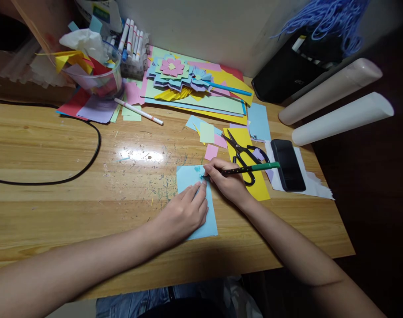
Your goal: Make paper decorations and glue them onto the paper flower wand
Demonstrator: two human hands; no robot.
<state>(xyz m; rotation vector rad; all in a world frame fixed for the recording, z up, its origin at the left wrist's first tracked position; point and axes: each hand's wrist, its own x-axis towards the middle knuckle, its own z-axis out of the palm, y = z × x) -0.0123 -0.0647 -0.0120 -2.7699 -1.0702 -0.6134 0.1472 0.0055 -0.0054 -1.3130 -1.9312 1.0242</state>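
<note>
Blue paper (pixel 208 225) sits under the left hand (pixel 187 207), fingers (pixel 198 194) a bit apart, maybe so it won't slide while the right hand (pixel 228 180) pinches the green pen (pixel 265 166)

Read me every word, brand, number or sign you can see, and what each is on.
None can be read.
Black container: small pale mark, too small.
White package at back left: green label, too blurred.
Light blue sheet: teal marks, no letters I can make out.
Phone: dark screen, no text visible.
</note>
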